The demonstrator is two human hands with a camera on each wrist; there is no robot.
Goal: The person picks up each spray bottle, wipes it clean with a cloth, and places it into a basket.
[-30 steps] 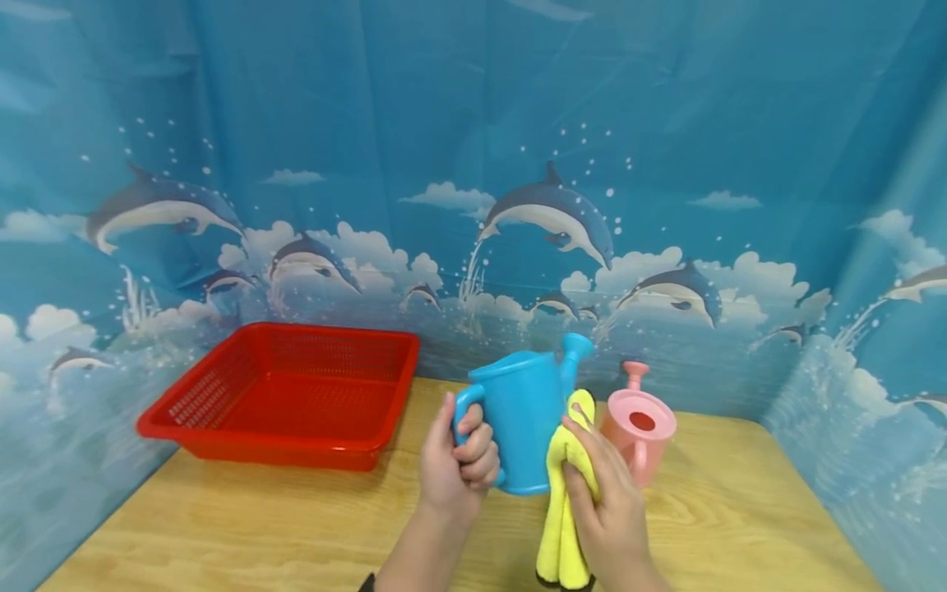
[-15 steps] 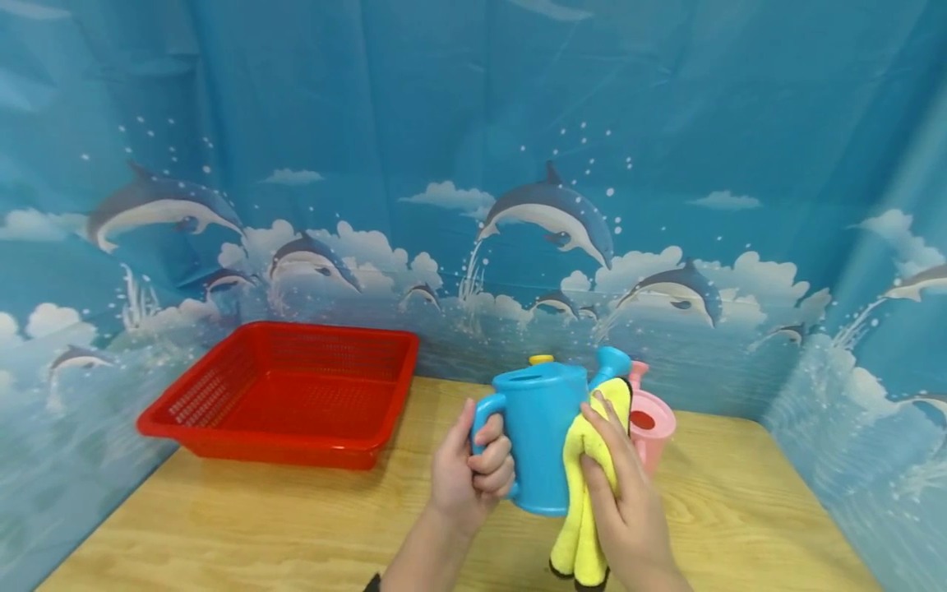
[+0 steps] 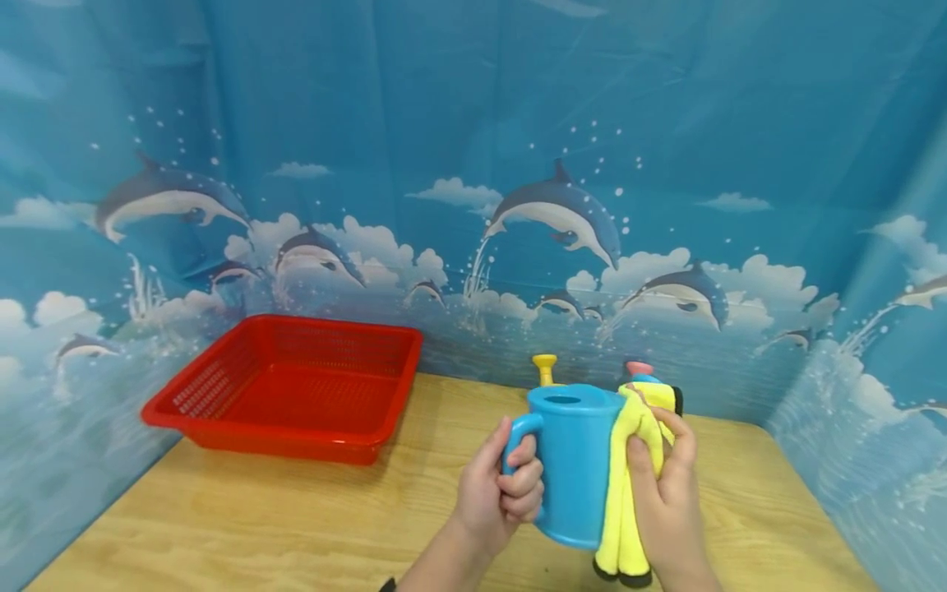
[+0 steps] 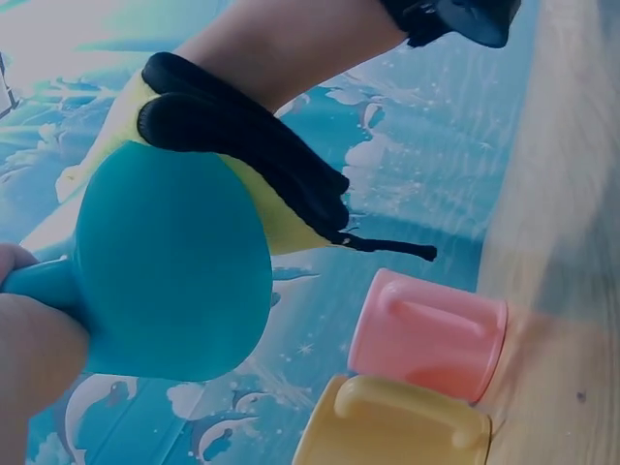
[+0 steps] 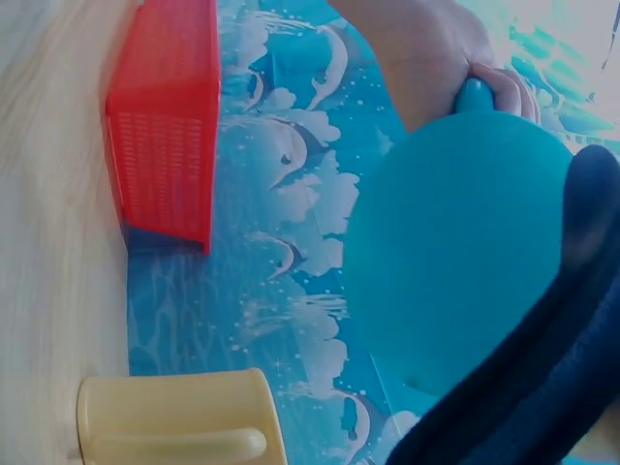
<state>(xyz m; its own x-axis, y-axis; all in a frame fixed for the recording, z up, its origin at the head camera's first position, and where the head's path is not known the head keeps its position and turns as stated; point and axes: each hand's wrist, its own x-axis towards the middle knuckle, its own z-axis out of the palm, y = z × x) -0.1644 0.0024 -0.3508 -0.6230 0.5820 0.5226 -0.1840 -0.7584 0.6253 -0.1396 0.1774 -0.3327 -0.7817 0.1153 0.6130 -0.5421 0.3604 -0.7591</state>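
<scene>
In the head view, my left hand (image 3: pixel 503 485) grips the handle of a blue watering can (image 3: pixel 573 469), its fingers curled round it. The can is held up off the table, the hole in its top showing and its spout mostly hidden by cloth. My right hand (image 3: pixel 669 493) pinches a folded yellow cloth (image 3: pixel 625 493) with black edging and lays it along the can's right side. The can's flat bottom fills much of both wrist views, and the cloth's dark edge (image 4: pixel 242 145) hangs beside it in the left wrist view.
A red plastic basket (image 3: pixel 288 448) stands on the left of the wooden table (image 3: pixel 333 526). Behind the blue can are a yellow watering can (image 5: pixel 184 417) and a pink watering can (image 4: pixel 431 334), mostly hidden in the head view. A dolphin-print curtain (image 3: pixel 444 99) surrounds the table.
Both hands have moved right and lower with the blue can and the cloth. The yellow can's spout has come into view, while the pink can is now mostly covered. The head view has shifted slightly.
</scene>
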